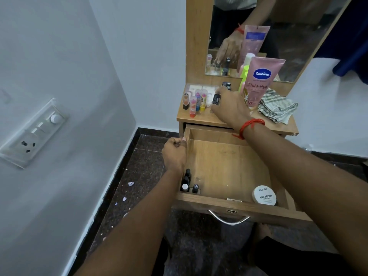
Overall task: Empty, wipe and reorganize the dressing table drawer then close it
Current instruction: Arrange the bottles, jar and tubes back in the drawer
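Pale smooth wall (59,56) w/ a white switch panel (33,134) on the left; dark speckled stone floor (147,162) below. Wood-grain laminate dressing table top (201,118) sits under a tilted mirror (288,36). The drawer (219,204) is pulled well out, a flat box of the same laminate w/ a curved metal handle (229,219) on its front. Inside, front-left corner: a few small upright nail polish bottles (188,182) w/ dark caps. Front-right: a round white jar (264,195), lid marked nail polish. Rest of the drawer base is bare wood. The left hand (174,154) grips the drawer's left side wall, fingers curled over the edge. The right hand (231,106), red thread (251,126) at the wrist, reaches over the top and seems to pinch a small dark bottle (216,99); the fingers hide most of it. Hands well apart. Beside it, left: a cluster of coloured stick tubes (196,102), upright. Right: a tall pink Vaseline tube (262,80) standing on its cap, then a crumpled checked cloth (278,106).
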